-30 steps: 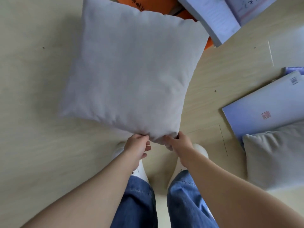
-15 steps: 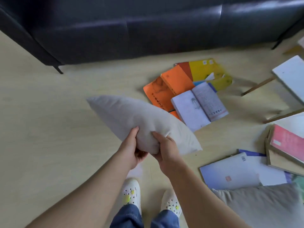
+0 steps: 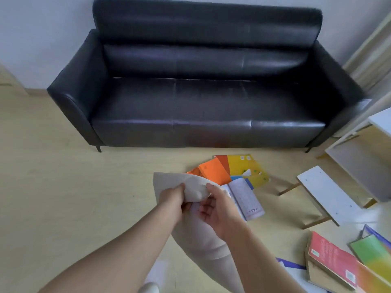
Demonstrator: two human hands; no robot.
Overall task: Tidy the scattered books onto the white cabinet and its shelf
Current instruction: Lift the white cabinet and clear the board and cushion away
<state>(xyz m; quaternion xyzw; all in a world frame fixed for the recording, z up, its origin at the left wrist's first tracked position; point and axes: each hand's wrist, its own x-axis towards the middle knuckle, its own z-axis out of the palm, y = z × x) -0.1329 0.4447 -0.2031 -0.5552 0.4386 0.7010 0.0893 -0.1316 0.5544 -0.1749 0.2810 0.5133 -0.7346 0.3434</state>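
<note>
Against the far wall: black leather sofa [image 3: 207, 92], widest thing in view, on thin dark legs.
Under everything: pale wood floor [image 3: 63, 197].
Far right, just beside the sofa's arm: white cabinet [image 3: 380, 121], cut by the frame edge, open shelf [image 3: 359, 166] below its top.
In front of that: white panel [image 3: 325, 193] on wooden legs, near the cabinet.
Centre foreground, off the floor: beige pillow [image 3: 201, 240], hanging from both hands, one corner sticking up left.
Just in front of the sofa: orange and yellow pile [image 3: 232, 168] of books, flat on the floor, well apart from the cabinet.
Overlapping its near edge: open book [image 3: 247, 197], partly hidden behind the pillow.
Bottom right, on the floor: red book [image 3: 332, 256] atop a tan book [image 3: 319, 275], green book [image 3: 372, 252] beside them, blurred; blue-edged book [image 3: 292, 265] near the right forearm.
On the pillow's top edge: left hand [image 3: 172, 197], fingers curled tight, bunching fabric.
Just beside it: right hand [image 3: 218, 210], palm toward camera, thumb over the fabric, fingers curled under, pinching it.
Bottom edge: white shoe [image 3: 152, 288], blurred.
</note>
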